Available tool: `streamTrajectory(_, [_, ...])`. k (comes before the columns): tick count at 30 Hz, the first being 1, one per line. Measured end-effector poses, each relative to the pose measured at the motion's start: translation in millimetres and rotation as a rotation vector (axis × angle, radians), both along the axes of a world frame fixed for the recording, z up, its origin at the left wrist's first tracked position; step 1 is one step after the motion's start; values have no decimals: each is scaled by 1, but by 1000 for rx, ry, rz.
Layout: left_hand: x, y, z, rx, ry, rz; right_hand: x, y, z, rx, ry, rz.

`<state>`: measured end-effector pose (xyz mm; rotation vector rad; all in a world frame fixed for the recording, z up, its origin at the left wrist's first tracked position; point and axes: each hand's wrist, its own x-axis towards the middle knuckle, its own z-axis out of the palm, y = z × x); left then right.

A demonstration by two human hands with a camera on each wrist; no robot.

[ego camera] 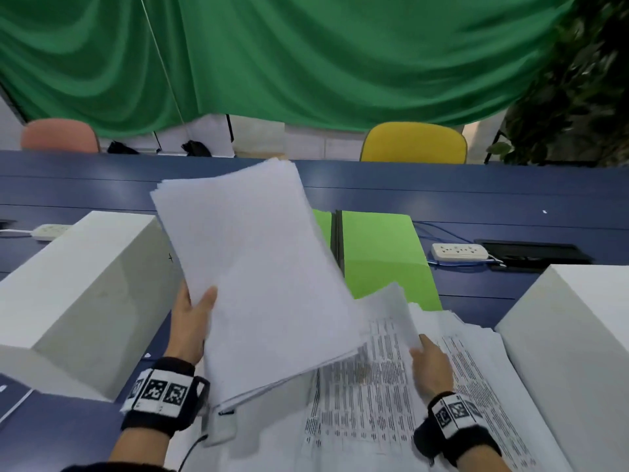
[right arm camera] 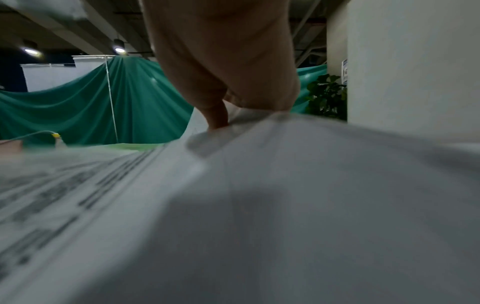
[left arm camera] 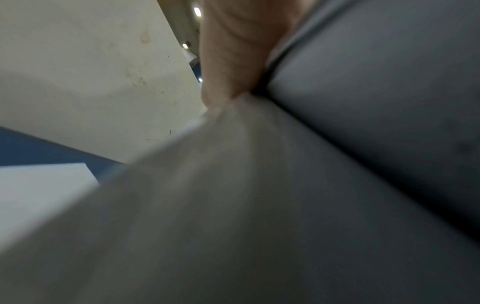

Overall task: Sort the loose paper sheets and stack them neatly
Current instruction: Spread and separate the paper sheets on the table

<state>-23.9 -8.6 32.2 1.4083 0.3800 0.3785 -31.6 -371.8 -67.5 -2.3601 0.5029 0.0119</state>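
While its thumb (ego camera: 207,296) lies across the blank top page, the left hand (ego camera: 190,321) grips one thick sheaf of sheets (ego camera: 258,267) by the left edge, the remaining fingers hidden beneath; the sheaf is lifted clear of the desk and tilted, its far end raised. Seen from the left wrist, the thumb presses down at the paper's edge. To the right, the right hand (ego camera: 430,364) pinches a single printed sheet (ego camera: 388,321) at its edge and curls it upward, thumb on top. That sheet belongs to one loose spread of printed pages (ego camera: 374,420) lying fanned and overlapping on the blue desk (ego camera: 476,195) near the person; how many pages it holds cannot be told. Two white boxes (ego camera: 85,294) flank the papers, one on each side. One green folder (ego camera: 384,253) lies open behind the spread. Two power strips (ego camera: 457,251) rest on the desk, one left, one right. Beyond stand two chairs, one pink (ego camera: 59,135) and one yellow (ego camera: 413,143).
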Motion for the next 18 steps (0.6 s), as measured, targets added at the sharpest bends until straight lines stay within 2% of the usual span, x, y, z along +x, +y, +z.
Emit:
streamTrajectory(2, [-3, -8, 6, -77, 12, -36, 1, 13, 5, 98, -7, 42])
streamTrajectory(4, [-9, -22, 5, -81, 30, -104, 13, 17, -17, 220, 18, 99])
streamTrajectory(6, [-17, -39, -10, -55, 88, -182, 26, 9, -55, 312, 122, 122])
streamTrajectory(7, [-20, -47, -24, -36, 134, -227, 24, 13, -44, 396, 177, 112])
streamTrajectory(8, [-24, -55, -38, 20, 189, -264, 18, 21, -20, 494, 201, 84])
streamTrajectory(10, [-31, -68, -76, 233, 340, -332, 10, 28, 0, 598, 296, 81])
streamTrajectory(12, [-39, -79, -109, 378, 481, -429, 1, 28, -1, 756, 383, 0])
streamTrajectory(14, [-42, -85, -130, 427, 546, -497, -4, 26, -7, 937, 384, -51])
streamTrajectory(16, [-40, -88, -133, 456, 571, -525, -4, 27, -9, 952, 395, -19])
streamTrajectory(18, [-37, -93, -128, 535, 621, -551, -5, 30, -10, 859, 377, 61])
